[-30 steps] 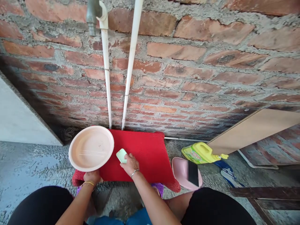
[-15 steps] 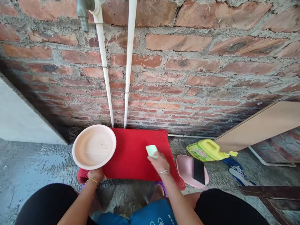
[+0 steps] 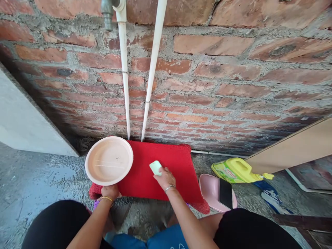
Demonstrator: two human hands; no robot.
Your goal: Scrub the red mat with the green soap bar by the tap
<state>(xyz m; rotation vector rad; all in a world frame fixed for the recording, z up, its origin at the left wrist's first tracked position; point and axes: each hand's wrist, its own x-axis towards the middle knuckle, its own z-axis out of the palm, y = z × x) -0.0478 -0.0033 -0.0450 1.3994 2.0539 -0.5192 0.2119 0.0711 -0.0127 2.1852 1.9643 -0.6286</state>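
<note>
Head | right hand [image 3: 166, 178] grips green bar [image 3: 155, 168] | long axis: far-left | left hand [image 3: 110, 191]: hold unclear

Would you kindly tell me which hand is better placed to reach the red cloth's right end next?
Probably the right hand: it holds the pale green block around the middle of the red cloth, nearer that end, while the left hand is by the basin at the opposite end.
</note>
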